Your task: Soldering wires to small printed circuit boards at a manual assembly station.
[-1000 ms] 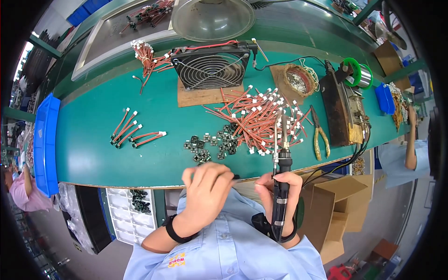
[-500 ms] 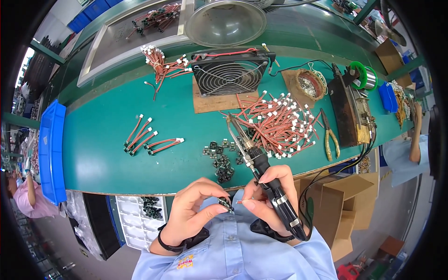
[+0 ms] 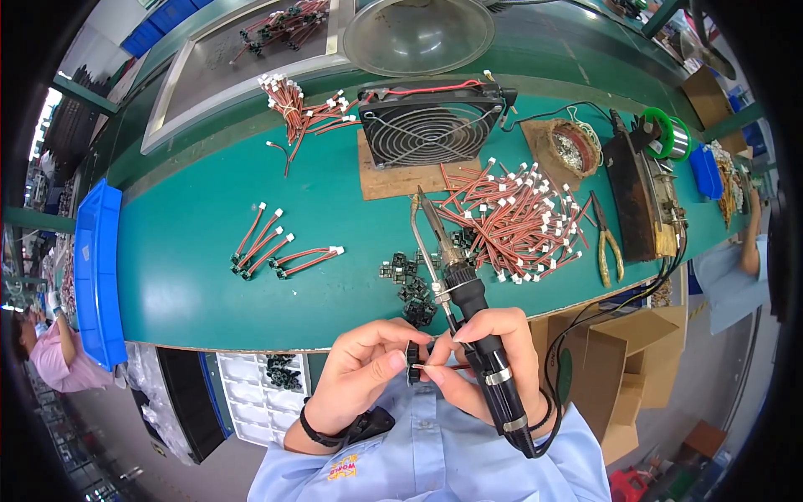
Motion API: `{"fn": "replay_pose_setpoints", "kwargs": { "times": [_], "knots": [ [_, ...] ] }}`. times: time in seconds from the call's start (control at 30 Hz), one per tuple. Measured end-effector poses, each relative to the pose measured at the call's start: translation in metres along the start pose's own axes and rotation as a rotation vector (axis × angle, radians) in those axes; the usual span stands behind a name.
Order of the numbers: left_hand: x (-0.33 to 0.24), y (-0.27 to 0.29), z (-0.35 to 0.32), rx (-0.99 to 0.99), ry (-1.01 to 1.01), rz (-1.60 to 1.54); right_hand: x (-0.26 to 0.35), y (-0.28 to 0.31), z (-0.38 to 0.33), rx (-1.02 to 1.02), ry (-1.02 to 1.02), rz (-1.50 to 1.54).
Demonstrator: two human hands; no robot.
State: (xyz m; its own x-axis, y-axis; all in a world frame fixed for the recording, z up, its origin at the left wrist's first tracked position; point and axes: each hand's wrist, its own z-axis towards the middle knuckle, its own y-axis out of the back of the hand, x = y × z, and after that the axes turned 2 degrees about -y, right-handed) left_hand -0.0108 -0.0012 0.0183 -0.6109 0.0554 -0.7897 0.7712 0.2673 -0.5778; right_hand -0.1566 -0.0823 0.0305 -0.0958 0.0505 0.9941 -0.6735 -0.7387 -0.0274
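Green table (image 3: 209,276) with wires, and two hands working at its near edge.

Blue bin (image 3: 96,268) stood at the far left of the table, and a few red wires with white plugs (image 3: 280,251) lay to its right. The left hand (image 3: 364,376) was closed, pinching a small black part (image 3: 412,364) between thumb and fingers, just below the table edge. The right hand (image 3: 489,360) touched the same part with a thin wire end and was gripping a black soldering iron (image 3: 464,309), tip pointing up over the table. A big pile of red wires (image 3: 519,222) lay further right, then yellow pliers (image 3: 606,243).
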Motion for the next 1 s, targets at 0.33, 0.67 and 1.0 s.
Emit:
{"fn": "replay_pose_setpoints", "kwargs": {
  "times": [0.33,0.67,1.0],
  "knots": [
    [0.007,0.012,0.000,0.152,-0.030,-0.038,0.001,0.002,0.002,-0.054,0.043,-0.030],
    [0.009,0.010,0.000,0.133,-0.057,0.015,0.000,0.004,0.002,-0.068,0.049,-0.034],
    [0.009,0.011,0.000,0.128,-0.087,0.058,0.000,0.008,0.003,-0.053,0.035,-0.043]
  ]
}}
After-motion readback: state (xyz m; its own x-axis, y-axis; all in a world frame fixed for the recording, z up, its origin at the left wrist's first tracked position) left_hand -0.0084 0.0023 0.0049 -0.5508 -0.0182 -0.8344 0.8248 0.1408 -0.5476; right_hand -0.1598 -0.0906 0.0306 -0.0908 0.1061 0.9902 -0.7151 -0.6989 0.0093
